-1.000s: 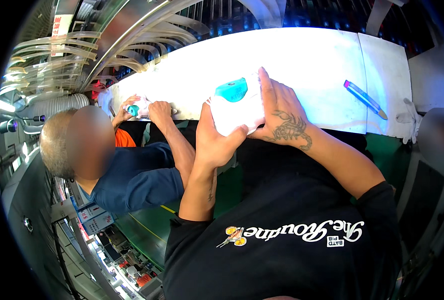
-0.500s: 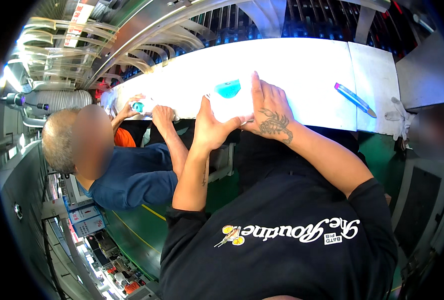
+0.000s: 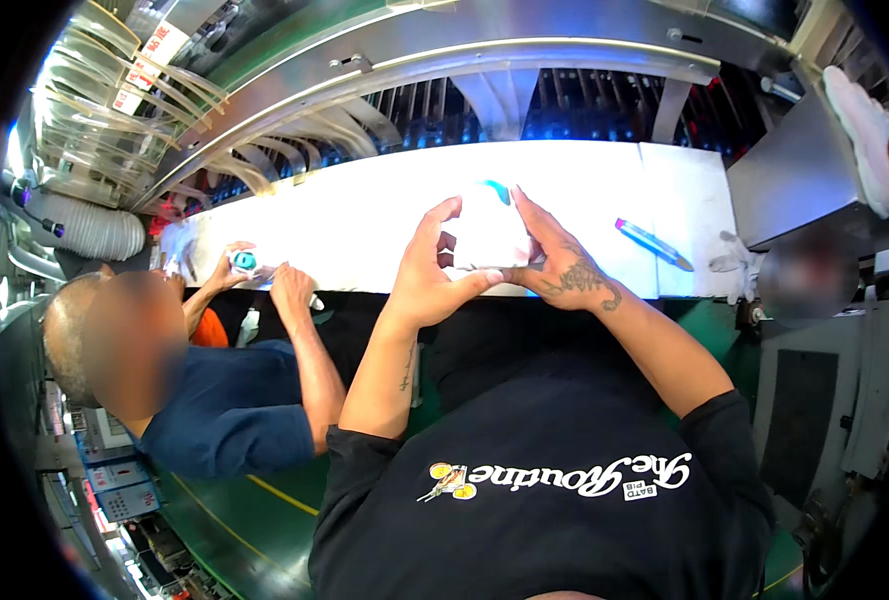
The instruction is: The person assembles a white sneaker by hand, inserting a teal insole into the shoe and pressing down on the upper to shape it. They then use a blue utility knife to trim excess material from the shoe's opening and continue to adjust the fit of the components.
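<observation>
Between both palms, above the white tabletop (image 3: 364, 215), I hold a white box-like item with a teal patch (image 3: 482, 245). Glare washes out its edges, so its exact kind cannot be made out. My left hand (image 3: 429, 268) grips its left side, fingers curved around it and thumb along the near edge. From the right, my tattooed right hand (image 3: 562, 268) presses against the other side, with the thumb at the bottom near the left thumb. Only the curved upper part of the teal patch shows now.
A slim blue pen-like tool (image 3: 654, 245) lies right of my hands. Beyond it, a white glove (image 3: 734, 262) hangs at the table's end. At left, a co-worker in dark blue (image 3: 234, 400) handles a small white-and-teal item (image 3: 244, 262). Machine rails (image 3: 604, 105) run behind the table.
The white item has been turned, so less of its teal patch faces me. My right fingers have gone from stretched upright to curved around its side. The whole view has shifted.
</observation>
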`<action>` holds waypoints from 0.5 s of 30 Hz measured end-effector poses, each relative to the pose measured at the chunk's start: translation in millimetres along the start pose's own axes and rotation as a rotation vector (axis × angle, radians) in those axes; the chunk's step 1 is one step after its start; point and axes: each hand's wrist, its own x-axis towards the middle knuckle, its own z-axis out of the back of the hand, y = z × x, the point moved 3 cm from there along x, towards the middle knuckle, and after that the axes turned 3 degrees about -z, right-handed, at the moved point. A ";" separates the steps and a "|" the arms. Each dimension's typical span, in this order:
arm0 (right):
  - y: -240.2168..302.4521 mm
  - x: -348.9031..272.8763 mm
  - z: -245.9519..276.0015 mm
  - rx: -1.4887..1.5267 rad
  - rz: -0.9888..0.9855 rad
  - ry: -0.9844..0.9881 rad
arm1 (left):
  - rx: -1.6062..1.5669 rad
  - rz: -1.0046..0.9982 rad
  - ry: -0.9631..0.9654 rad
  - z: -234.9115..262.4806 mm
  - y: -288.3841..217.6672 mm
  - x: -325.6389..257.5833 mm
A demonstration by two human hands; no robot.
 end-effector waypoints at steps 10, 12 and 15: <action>-15.4 -15.5 32.1 0.201 -0.307 0.122 | -0.031 -0.158 0.066 -45.1 -1.7 31.4; -12.1 -18.4 35.2 0.163 -0.323 0.142 | -0.004 -0.238 0.063 -48.3 -2.9 30.0; -12.4 -26.7 31.0 0.180 -0.306 0.150 | -0.003 -0.167 0.098 -48.0 -11.5 21.4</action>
